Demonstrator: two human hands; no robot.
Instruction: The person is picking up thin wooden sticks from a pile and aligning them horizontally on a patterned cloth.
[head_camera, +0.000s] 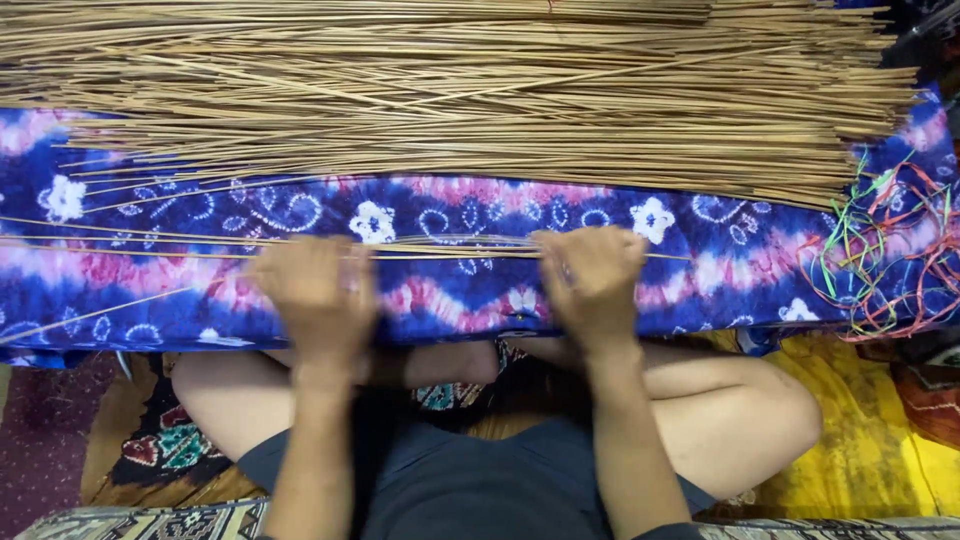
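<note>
Small bundle of thin sticks (440, 246) lies flat across the blue-and-pink patterned cloth (700, 270), running 9 to 3 o'clock, right under both my hands. My right hand (590, 280) sits on the bundle's 3 o'clock part, fingers curled down over it — looks like a pinch on the sticks, though the fingertips are hidden. My left hand (312, 292) is blurred; palm down on the cloth just at 6 o'clock of the same sticks, fingers together, and I can't tell if it holds any. A few loose sticks (90, 315) angle off toward 8 o'clock. At 12 o'clock of the hands — the big pile of sticks (450, 90), spread wide across the cloth's far edge. At 3 o'clock, a tangle of green and orange strings (890, 250). My crossed legs (720, 410) are at 6 o'clock, yellow fabric (860, 440) beside them.
</note>
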